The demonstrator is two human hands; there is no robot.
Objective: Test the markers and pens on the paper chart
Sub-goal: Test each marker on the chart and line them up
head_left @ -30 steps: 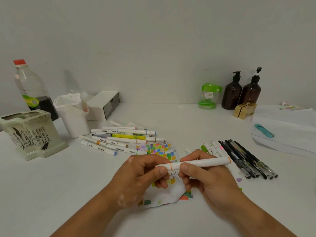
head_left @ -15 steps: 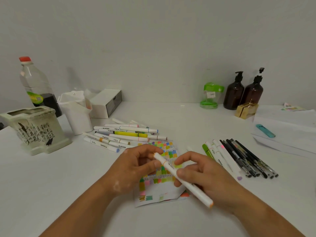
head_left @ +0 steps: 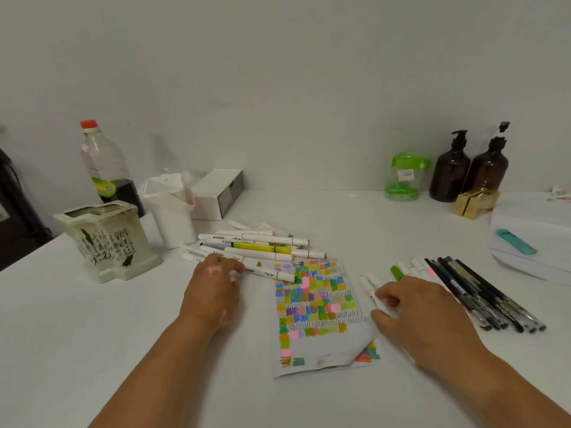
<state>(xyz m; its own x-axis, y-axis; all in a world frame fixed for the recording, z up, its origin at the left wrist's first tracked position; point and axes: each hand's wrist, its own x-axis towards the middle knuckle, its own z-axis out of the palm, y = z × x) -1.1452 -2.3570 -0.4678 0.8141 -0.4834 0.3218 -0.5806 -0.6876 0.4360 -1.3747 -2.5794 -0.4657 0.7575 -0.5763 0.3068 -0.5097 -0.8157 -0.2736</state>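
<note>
My right hand fingers are pinching the white marker barrel — seems light, slippery; my left hand grasp I cannot tell.

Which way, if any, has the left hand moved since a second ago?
Yes. The left hand has come off the paper chart, moving leftward to the marker pile beside it, fingers on a marker there.

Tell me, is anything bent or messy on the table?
Yes. The paper chart has its near right corner curled over, showing coloured patches underneath. The markers beyond the left hand lie in a jumbled heap; the black pens lie in a neat row.
</note>
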